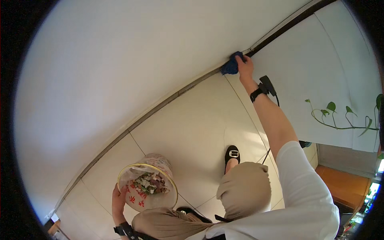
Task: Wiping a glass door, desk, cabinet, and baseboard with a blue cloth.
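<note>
My right hand (pixel 246 67) holds a crumpled dark blue cloth (pixel 231 66) against the skirting board (pixel 178 91) at the foot of the pale wall. Down at the lower left, my left hand (pixel 119 193) grips the gold-coloured rim of a waste bin (pixel 177 192). The bin has a clear plastic liner and red marks on its inner side. Mixed scraps (pixel 150 183) lie inside it. Its patterned outer wall faces the skirting, and the bin is tilted so its mouth faces the camera.
Pale floor tiles (pixel 192 129) spread between wall and feet, with a black cable (pixel 266 156) near my right arm. A white panel (pixel 294 66) stands at the right, crossed by a trailing green plant (pixel 337 128). My black shoe (pixel 232 153) rests on the floor; an orange-brown wooden surface (pixel 342 183) lies lower right.
</note>
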Demonstrator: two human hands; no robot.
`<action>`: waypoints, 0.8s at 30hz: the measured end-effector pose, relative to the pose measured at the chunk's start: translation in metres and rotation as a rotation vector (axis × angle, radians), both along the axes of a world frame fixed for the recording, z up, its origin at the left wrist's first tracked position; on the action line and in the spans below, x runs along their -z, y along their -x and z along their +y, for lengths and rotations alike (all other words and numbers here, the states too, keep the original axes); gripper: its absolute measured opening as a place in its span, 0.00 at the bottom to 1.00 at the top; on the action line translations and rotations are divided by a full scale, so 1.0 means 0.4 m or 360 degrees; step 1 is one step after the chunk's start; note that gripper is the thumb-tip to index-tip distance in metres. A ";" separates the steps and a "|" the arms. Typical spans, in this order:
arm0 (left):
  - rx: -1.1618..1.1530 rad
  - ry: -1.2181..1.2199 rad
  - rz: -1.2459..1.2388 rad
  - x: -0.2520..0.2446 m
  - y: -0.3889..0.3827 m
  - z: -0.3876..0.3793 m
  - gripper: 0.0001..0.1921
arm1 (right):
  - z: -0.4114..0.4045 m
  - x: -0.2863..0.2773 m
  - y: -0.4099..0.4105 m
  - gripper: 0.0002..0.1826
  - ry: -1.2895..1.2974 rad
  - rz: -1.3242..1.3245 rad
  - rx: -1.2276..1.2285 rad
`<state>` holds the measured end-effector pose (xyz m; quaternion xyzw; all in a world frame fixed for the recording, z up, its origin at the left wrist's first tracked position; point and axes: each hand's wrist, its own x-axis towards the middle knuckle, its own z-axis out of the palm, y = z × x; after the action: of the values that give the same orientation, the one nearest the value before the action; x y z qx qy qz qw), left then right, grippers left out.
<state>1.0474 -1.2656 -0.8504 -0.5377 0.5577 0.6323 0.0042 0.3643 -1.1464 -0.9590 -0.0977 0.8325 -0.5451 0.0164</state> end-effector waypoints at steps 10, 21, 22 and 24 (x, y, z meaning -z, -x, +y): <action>-0.0356 -0.0409 0.0059 0.021 -0.034 0.011 0.21 | -0.082 0.010 -0.324 0.17 -0.0140 0.0553 -0.0779; -0.0420 -0.0430 0.0049 0.035 -0.029 0.016 0.20 | 0.048 -0.004 0.148 0.16 -0.0820 0.1009 -0.0336; -0.0408 -0.0431 0.0044 0.033 -0.034 0.013 0.20 | 0.040 -0.002 0.142 0.15 -0.0879 0.0996 -0.0274; -0.0384 -0.0441 0.0061 0.034 -0.023 0.011 0.20 | 0.045 0.012 0.144 0.13 -0.0960 0.0949 -0.0215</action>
<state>1.0567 -1.2610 -0.8640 -0.5829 0.3966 0.7091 -0.0083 0.3068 -1.1285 -0.9638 -0.2959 0.9147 -0.2228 -0.1614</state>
